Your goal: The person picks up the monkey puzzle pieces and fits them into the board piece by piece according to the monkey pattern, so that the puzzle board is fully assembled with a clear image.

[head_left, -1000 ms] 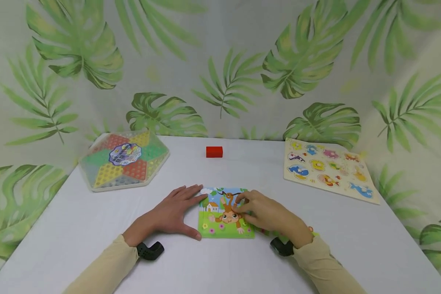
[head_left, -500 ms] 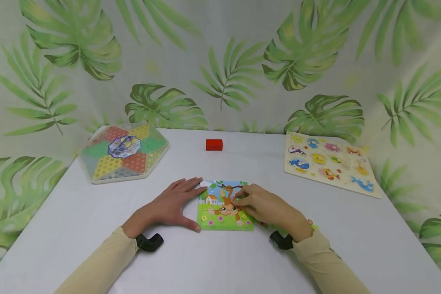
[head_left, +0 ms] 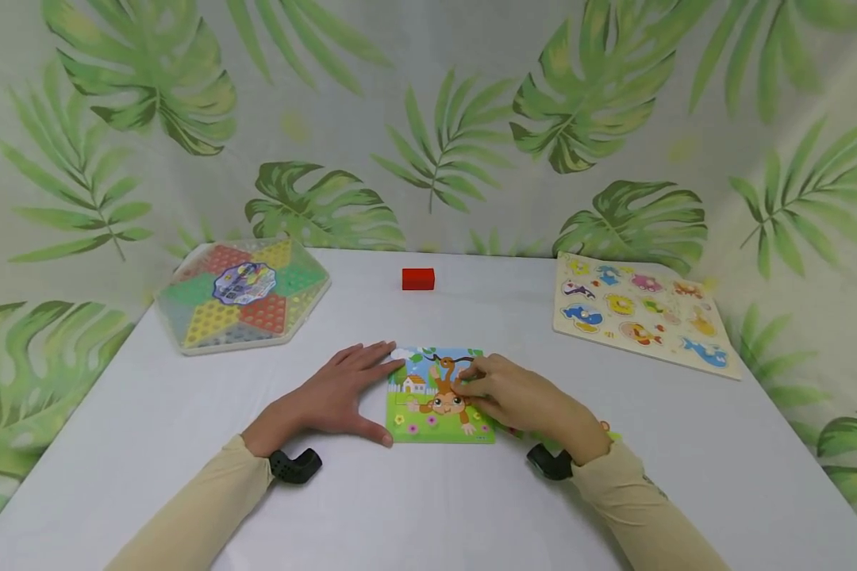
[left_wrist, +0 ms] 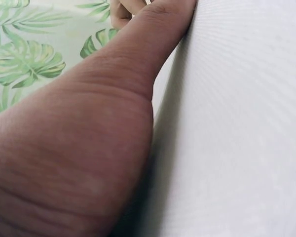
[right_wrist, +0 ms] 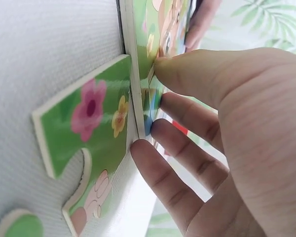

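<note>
So I'm mid-fit on the monkey puzzle [head_left: 439,395]: left hand [head_left: 336,396] spread flat bracing its left edge, right hand [head_left: 516,399] pinching a piece [right_wrist: 153,101] at the right edge. Next I'd say it needs lining up and pressing down flat; the loose flower piece [right_wrist: 86,121] waits just beside the board.

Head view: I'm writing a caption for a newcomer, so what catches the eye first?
The monkey puzzle at the table's near middle, with the left hand flat beside its left edge and the right hand fingering a piece on it. Then the hexagonal game board far left, the animal puzzle board far right, and a red block behind.
</note>
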Available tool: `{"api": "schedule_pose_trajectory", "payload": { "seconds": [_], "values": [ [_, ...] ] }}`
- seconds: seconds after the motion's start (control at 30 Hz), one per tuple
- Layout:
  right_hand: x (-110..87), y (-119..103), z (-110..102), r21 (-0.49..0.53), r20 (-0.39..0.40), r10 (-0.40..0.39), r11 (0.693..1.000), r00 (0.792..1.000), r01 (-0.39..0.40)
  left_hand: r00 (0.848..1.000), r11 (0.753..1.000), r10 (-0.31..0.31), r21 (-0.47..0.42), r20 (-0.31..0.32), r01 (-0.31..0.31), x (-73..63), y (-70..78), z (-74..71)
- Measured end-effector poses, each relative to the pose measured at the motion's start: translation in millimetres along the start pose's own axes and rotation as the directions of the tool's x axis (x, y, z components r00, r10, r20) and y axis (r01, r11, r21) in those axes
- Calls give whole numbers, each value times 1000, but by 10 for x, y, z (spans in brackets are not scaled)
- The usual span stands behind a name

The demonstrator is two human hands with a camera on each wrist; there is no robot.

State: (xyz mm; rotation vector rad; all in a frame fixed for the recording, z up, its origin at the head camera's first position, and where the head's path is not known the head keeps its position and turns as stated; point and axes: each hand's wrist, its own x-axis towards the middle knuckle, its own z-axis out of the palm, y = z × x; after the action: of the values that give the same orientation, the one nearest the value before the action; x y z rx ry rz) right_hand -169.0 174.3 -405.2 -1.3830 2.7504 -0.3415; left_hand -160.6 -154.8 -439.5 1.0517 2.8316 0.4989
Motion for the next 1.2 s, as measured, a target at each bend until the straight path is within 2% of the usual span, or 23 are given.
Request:
{"api": "schedule_pose_trajectory", "payload": {
  "seconds": [0.33,0.57,0.77,0.93,1.2],
  "values": [
    [2,-37,-19,5,-10,16,1000,1000,-16,1000,1000,-21,-4,21,21,33,-65,43],
    [-235,-75,116,40,-38,65,997,997,-64,998,998,-26,-53,59,29,-58,17,168],
    [-428,-96,134,134,-109,203,973,973,-187,999,999,-38,-31,33,39,-137,21,170],
    [-492,-97,133,183,-172,239,961,956,-208,999,999,-34,-26,29,34,-142,6,132],
    [-543,2,131,166,-100,290,948,952,-271,999,1000,-31,2,30,31,-26,-50,37]
  ]
}}
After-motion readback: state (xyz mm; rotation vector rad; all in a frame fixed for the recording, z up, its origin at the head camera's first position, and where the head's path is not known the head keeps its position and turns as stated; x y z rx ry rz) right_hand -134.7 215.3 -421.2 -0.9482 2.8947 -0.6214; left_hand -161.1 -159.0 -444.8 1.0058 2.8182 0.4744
